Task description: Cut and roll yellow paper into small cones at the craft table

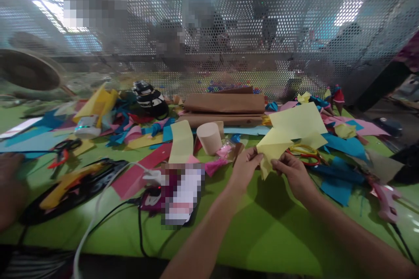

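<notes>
Both my hands pinch a piece of pale yellow paper [269, 150] above the green table. My left hand [247, 163] grips its left edge between thumb and fingers. On the other side, my right hand [291, 169] has thumb and fingertips closed on the lower right part, where the paper looks bent or folded. Behind it a larger pale yellow sheet [299, 123] lies on the pile. Yellow-handled scissors [304, 153] rest just beyond my right hand. A cream paper cylinder [209, 138] and a pink paper piece [216, 165] are left of my left hand.
Brown folded paper [224, 103] lies at the back before a perforated metal screen [229, 17]. Left are a phone [185, 196], a cabled power bank [152, 200] and a yellow glue gun [68, 183]. A pink glue gun [384, 200] lies right. Another person's hand [11, 187] is far left.
</notes>
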Tool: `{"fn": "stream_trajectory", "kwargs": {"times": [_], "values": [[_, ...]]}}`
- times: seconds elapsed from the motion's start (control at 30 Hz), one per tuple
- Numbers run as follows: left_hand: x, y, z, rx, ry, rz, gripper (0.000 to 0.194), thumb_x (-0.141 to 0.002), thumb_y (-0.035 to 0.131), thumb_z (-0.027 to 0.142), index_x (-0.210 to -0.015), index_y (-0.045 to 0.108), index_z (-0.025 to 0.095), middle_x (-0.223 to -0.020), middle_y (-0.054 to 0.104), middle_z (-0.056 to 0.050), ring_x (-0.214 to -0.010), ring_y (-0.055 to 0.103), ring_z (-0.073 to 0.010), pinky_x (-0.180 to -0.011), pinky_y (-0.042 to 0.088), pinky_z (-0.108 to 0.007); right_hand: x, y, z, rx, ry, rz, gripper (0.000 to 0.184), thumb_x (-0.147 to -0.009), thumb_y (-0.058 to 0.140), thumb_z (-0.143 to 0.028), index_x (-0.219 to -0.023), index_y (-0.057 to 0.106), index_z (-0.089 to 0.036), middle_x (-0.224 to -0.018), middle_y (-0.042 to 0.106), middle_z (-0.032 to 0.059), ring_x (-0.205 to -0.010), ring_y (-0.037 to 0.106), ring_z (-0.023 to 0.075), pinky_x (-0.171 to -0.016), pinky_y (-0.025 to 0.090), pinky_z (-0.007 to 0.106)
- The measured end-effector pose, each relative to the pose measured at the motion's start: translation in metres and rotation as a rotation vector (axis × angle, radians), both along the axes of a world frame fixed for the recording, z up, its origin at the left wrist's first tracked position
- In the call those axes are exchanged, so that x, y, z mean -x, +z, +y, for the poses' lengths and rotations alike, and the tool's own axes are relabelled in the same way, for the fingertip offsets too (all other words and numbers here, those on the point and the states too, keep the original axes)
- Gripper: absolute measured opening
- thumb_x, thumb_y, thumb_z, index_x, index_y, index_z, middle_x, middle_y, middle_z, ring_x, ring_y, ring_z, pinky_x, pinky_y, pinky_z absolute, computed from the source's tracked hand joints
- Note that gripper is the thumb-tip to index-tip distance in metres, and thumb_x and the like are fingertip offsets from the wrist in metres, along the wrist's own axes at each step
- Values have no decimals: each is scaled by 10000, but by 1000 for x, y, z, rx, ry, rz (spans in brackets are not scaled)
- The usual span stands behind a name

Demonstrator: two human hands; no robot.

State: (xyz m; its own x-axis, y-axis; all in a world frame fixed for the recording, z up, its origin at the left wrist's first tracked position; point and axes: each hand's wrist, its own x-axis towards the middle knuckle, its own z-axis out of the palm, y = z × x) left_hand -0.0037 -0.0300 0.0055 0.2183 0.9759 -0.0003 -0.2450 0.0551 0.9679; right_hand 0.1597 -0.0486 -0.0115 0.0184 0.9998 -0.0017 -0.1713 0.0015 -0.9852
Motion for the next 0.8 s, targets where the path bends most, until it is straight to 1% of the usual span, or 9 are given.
{"fn": "stream_trajectory", "kwargs": {"times": [0.13,0.27,0.43,0.57,0.67,0.73,0.8], "values": [[-1,1,-1,-16,-5,25,187,-850,638,267,-980,698,147,-880,691,-43,-774,600,-144,-714,473,-245,2,-2,-1,6,-9,27,391,-652,872,-446,-654,574,-194,-594,568,-40,-532,464,109,-535,369,250],[-1,-1,-1,-19,-9,45,223,-875,604,281,-1037,692,156,-884,695,-43,-748,594,-144,-677,459,-240,4,-3,-1,13,-5,22,379,-669,856,-466,-673,595,-191,-615,581,-33,-546,479,113,-548,376,254],[-2,-4,2,-75,14,73,201,-872,602,247,-1022,692,149,-969,716,-64,-864,627,-172,-782,486,-270,4,-6,-1,9,24,13,302,-696,849,-410,-753,653,-187,-656,611,-28,-569,495,115,-564,385,253],[-5,-10,3,-87,-92,62,251,-851,631,209,-1093,662,148,-988,728,-82,-872,655,-175,-820,495,-290,2,-7,1,-48,-58,4,260,-733,826,-387,-798,666,-193,-694,619,-27,-595,510,121,-580,405,259],[-5,-14,4,-62,-118,120,284,-845,639,201,-1122,642,144,-911,727,-77,-801,649,-167,-744,487,-279,0,-8,2,-69,-118,3,269,-744,815,-403,-836,668,-197,-710,627,-27,-602,520,125,-595,419,265],[-5,-14,3,-42,-99,164,235,-840,647,209,-1067,649,148,-853,713,-62,-767,636,-163,-708,476,-271,-1,-8,2,-63,-139,5,277,-750,808,-418,-827,660,-196,-711,635,-24,-599,527,126,-602,427,269],[-5,-13,2,-30,-83,189,137,-834,658,218,-954,653,152,-820,695,-51,-753,630,-161,-697,476,-271,-1,-7,2,-53,-150,13,276,-760,800,-423,-809,652,-196,-710,644,-21,-604,539,127,-613,435,270]]}}
